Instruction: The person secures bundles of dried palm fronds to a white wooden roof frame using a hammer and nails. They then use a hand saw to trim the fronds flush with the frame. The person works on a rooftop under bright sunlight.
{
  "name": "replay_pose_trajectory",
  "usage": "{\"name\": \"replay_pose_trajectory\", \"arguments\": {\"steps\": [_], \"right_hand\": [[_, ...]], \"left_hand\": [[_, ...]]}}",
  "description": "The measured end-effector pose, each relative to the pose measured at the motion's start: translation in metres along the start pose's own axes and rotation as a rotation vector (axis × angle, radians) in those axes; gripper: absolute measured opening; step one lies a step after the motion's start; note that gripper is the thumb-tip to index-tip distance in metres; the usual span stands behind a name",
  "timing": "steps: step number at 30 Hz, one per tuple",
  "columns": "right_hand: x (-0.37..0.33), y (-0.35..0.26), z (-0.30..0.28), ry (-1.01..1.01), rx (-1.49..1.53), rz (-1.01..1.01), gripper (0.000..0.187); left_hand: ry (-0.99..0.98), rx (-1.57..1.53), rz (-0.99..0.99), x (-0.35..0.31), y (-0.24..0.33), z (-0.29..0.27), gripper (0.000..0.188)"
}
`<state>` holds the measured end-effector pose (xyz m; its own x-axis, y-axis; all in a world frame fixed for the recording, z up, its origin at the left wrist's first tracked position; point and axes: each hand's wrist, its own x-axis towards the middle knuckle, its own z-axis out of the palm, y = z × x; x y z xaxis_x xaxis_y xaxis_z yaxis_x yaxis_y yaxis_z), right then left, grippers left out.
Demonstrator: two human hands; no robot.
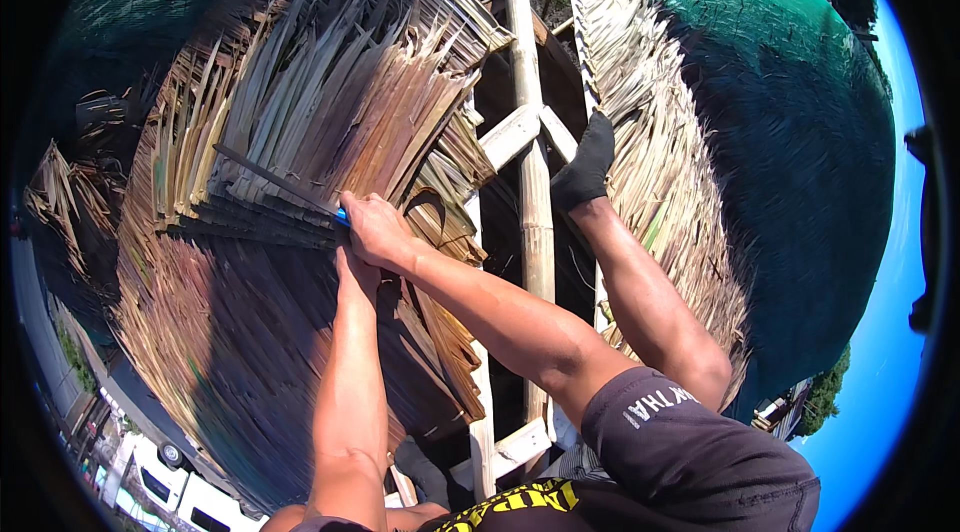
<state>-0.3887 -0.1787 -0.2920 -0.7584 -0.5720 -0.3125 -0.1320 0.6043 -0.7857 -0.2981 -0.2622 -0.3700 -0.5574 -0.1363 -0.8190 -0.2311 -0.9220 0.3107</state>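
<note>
My right hand (378,229) is closed around the blue handle of a long, narrow, dark-bladed tool (275,180). I cannot make out whether it is a knife or a saw. Its blade runs up and left across the cut ends of a stack of dried palm-leaf thatch (330,102). Directly below, at the lower edge of that stack, is my left hand (358,270). The right hand and shadow hide its fingers, so what it grips does not show. Darker thatch (270,332) slopes away beneath both hands.
A bamboo ridge pole (535,202) with pale wooden braces (510,137) runs over a dark open gap. My socked foot (588,164) rests beside the right-hand thatch slope (660,192). Green netting (800,52) covers roofing farther right. A white vehicle (170,487) stands far below.
</note>
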Motion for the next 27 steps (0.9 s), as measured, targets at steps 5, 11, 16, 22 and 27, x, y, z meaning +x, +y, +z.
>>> {"name": "replay_pose_trajectory", "arguments": {"steps": [5, 11, 16, 22, 27], "right_hand": [[-0.045, 0.028, -0.082, 0.189, 0.097, 0.278, 0.029], [-0.064, 0.115, -0.173, 0.666, -0.036, 0.336, 0.031], [-0.061, 0.155, -0.168, 0.249, -0.204, 0.593, 0.043], [-0.042, 0.053, -0.293, 0.503, 0.238, 0.324, 0.031], [-0.017, 0.019, -0.322, 1.156, 0.394, -0.330, 0.024]], "left_hand": [[0.378, 0.149, 0.079, 0.069, 0.043, 0.022, 0.062], [0.277, 0.103, 0.088, 0.106, 0.038, 0.016, 0.064], [0.257, 0.165, 0.039, 0.095, 0.029, 0.019, 0.064], [0.348, 0.258, 0.018, 0.103, 0.029, 0.012, 0.066], [0.281, 0.210, 0.038, 0.104, 0.027, 0.008, 0.064]]}}
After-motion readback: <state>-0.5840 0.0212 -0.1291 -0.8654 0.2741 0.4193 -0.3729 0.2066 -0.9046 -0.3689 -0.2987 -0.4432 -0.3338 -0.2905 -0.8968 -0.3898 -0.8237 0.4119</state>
